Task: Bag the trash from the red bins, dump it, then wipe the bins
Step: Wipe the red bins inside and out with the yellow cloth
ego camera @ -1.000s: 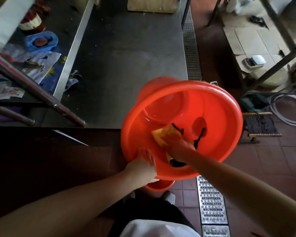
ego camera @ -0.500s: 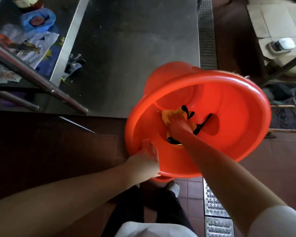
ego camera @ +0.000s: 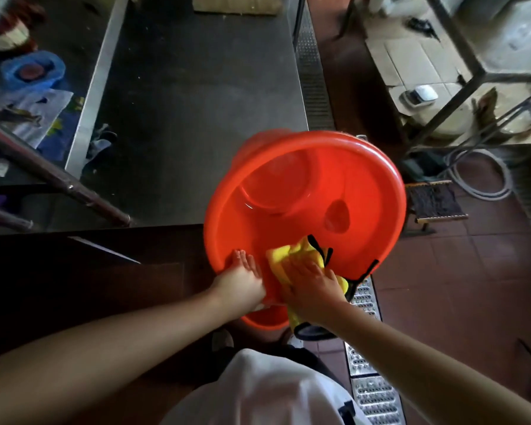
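Observation:
A red plastic bin is tilted toward me, its open mouth facing up and its inside bare. My left hand grips the near rim, fingers curled over the edge. My right hand presses a yellow cloth with black trim flat against the inner wall just inside the near rim; part of the cloth hangs over the rim below my hand. A second red bin shows below the rim, mostly hidden.
A steel table stands ahead on the left, with a blue container and papers on a lower shelf. Floor drain grates run along the right. A metal rack, hose and small stool stand at the right.
My right hand has drawn the cloth from deep inside the bin up to the near rim. The bin has tilted slightly and my left hand keeps its hold on the rim.

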A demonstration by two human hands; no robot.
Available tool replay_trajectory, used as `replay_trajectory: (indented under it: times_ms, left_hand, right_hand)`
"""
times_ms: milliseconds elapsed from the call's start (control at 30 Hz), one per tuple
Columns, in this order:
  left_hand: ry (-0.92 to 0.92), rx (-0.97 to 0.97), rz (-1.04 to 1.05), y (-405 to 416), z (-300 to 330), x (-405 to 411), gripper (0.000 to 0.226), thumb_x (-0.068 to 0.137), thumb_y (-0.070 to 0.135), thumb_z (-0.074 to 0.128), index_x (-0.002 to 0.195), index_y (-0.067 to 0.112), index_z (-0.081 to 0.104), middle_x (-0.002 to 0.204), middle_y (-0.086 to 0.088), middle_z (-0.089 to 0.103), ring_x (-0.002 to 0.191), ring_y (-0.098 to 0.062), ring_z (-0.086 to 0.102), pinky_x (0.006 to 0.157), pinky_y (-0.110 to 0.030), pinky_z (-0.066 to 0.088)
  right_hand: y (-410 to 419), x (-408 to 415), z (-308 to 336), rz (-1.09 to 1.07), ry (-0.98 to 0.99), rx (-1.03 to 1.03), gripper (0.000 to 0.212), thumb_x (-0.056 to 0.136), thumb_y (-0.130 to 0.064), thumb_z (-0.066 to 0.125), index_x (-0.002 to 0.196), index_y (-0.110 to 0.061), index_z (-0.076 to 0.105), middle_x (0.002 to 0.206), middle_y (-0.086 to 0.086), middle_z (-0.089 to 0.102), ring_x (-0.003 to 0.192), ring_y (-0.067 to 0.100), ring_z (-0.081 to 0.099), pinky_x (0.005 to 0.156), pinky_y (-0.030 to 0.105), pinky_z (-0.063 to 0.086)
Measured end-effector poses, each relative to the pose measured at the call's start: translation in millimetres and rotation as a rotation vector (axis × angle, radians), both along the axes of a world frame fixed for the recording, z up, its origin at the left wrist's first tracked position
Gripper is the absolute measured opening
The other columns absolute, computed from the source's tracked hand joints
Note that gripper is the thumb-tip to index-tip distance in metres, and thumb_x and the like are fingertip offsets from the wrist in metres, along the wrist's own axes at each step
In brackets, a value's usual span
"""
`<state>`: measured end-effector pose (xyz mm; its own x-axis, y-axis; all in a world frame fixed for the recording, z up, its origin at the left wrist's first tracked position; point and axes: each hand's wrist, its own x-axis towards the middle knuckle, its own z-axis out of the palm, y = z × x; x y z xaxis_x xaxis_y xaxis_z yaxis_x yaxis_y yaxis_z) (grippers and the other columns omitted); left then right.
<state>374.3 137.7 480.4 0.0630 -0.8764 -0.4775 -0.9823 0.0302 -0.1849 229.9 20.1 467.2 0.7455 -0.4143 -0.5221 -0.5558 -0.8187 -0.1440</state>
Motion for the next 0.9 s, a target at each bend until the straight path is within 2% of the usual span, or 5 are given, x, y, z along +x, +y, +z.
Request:
replay_trajectory:
  times_ms: [367, 467, 533, 767, 900]
  left_hand:
    - [-0.037, -0.017, -0.023, -1.2, 13.3, -3.3, 0.086, 0.094, 0.063, 0.039, 0.141, -0.008, 0.04, 0.132, -0.047, 0.042, 0.123, -0.063, 0.042, 0.106, -0.065, 0.031]
    - [-0.096, -0.032, -0.095, 0.6, 23.1, -4.5, 0.074, 0.069, 0.075, 0.063, 0.098, 0.008, 0.077, 0.09, -0.024, 0.073, 0.085, -0.041, 0.07, 0.081, -0.05, 0.056]
    - [-0.055, -0.088, -0.116, -1.0, 20.0, -0.6, 0.065, 0.054, 0.07, 0.076, 0.079, 0.009, 0.079, 0.074, -0.016, 0.073, 0.07, -0.033, 0.07, 0.07, -0.043, 0.058]
    - [-0.224, -0.096, -0.142, 2.9, 7.1, -2.7, 0.074, 0.076, 0.073, 0.057, 0.1, 0.005, 0.077, 0.095, -0.019, 0.074, 0.085, -0.036, 0.071, 0.078, -0.045, 0.057]
    - [-0.224, -0.107, -0.17, 3.2, 8.7, -3.2, 0.085, 0.08, 0.081, 0.042, 0.101, 0.006, 0.077, 0.096, -0.019, 0.074, 0.087, -0.035, 0.07, 0.082, -0.045, 0.056]
  right_hand:
    - [-38.7, 51.1, -26.9, -0.012, 0.07, 0.001, 0.056, 0.105, -0.047, 0.028, 0.158, -0.031, 0.018, 0.166, -0.003, 0.019, 0.151, 0.023, 0.019, 0.113, 0.051, 0.023]
    - [-59.2, 77.4, -46.6, -0.054, 0.099, 0.038, 0.053, 0.105, -0.041, 0.029, 0.157, -0.033, 0.02, 0.165, -0.002, 0.02, 0.151, 0.023, 0.017, 0.112, 0.053, 0.026]
    - [-71.0, 95.6, -62.6, -0.088, 0.091, 0.073, 0.051, 0.106, -0.037, 0.028, 0.156, -0.031, 0.023, 0.164, 0.0, 0.021, 0.151, 0.023, 0.016, 0.112, 0.057, 0.026]
    - [-92.2, 133.9, -100.8, -0.007, 0.026, 0.017, 0.046, 0.105, -0.023, 0.031, 0.15, -0.016, 0.036, 0.154, 0.009, 0.038, 0.144, 0.03, 0.029, 0.114, 0.05, 0.026]
    - [-93.5, 130.2, -93.9, -0.032, 0.056, 0.057, 0.049, 0.099, -0.028, 0.038, 0.147, -0.025, 0.039, 0.153, 0.006, 0.035, 0.145, 0.031, 0.029, 0.115, 0.054, 0.027]
